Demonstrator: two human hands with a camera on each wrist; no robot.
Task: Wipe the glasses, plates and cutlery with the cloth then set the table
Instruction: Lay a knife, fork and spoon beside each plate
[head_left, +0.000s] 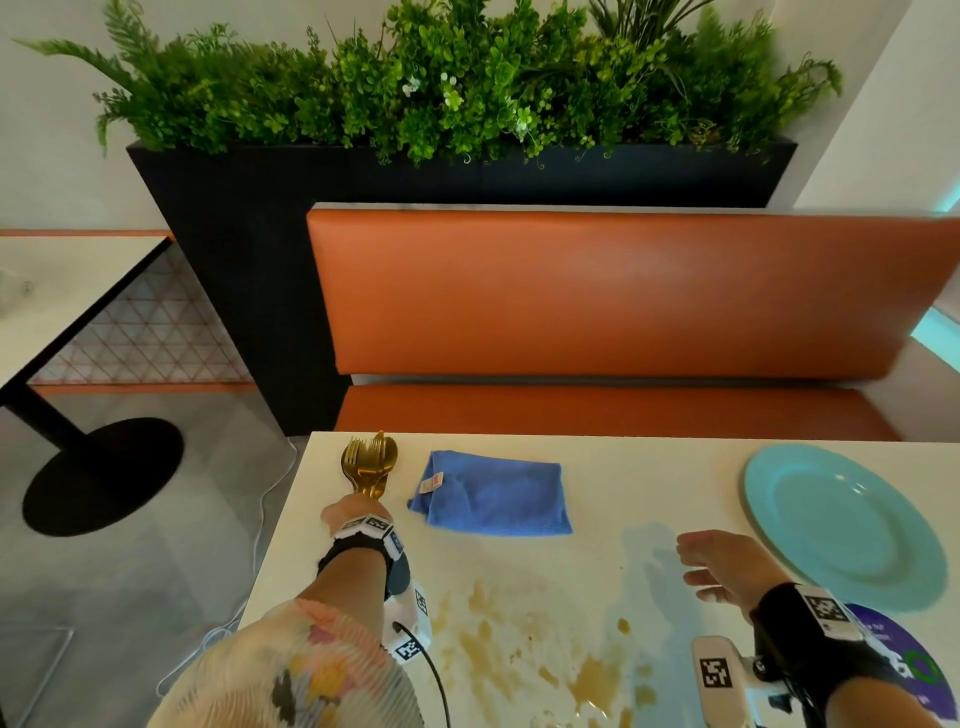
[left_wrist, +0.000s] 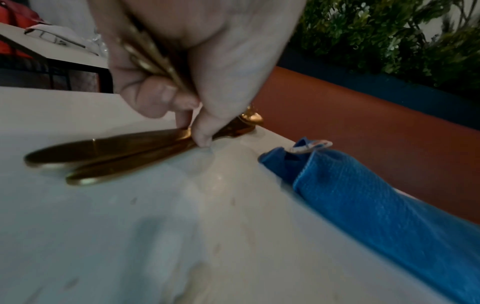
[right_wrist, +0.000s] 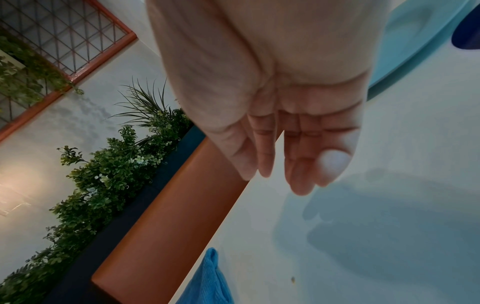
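Note:
A bundle of gold cutlery (head_left: 370, 462) lies at the far left corner of the white table (head_left: 649, 467), with a fork and spoon head showing. My left hand (head_left: 356, 514) grips the cutlery (left_wrist: 111, 152) near its middle, fingers curled round several handles. To its right lies a folded blue cloth (head_left: 493, 493) (left_wrist: 376, 205) (right_wrist: 207, 281), flat on the table. A teal plate (head_left: 844, 525) (right_wrist: 405, 41) sits at the right. My right hand (head_left: 722, 564) (right_wrist: 298, 144) hovers empty over the table between cloth and plate, fingers straight.
Brown spill stains (head_left: 519, 644) mark the near table surface. A purple round mat (head_left: 904, 660) lies near the plate. An orange bench (head_left: 623, 296) and a dark planter (head_left: 457, 171) with greenery stand beyond. Another table (head_left: 62, 301) stands at the left.

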